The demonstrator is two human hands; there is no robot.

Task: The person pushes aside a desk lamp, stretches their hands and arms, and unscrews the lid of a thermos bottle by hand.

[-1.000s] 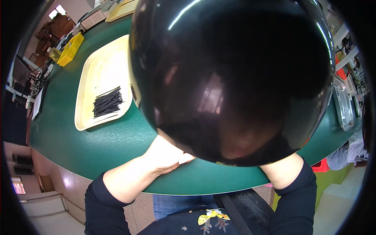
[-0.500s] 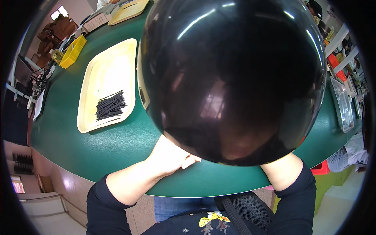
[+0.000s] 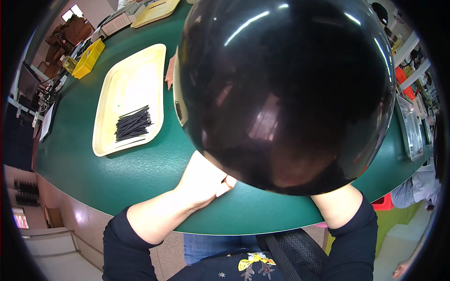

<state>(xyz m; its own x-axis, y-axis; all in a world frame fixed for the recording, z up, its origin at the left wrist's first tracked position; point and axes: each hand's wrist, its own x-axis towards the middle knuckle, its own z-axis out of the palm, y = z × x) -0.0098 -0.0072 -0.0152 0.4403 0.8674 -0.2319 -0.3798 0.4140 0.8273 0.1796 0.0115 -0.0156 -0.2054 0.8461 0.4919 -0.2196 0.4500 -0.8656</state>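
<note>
A green table stands over pale floor; left fingers curl, hold unclear, right ones hidden.

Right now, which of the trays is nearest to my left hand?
The cream tray with black strips is nearest your left hand. The other cream tray lies farther, near the top edge; the clear tray is at far right.

The left hand angles inward, fingers partly hidden. The right forearm extends forward, the right hand out of sight.
</note>
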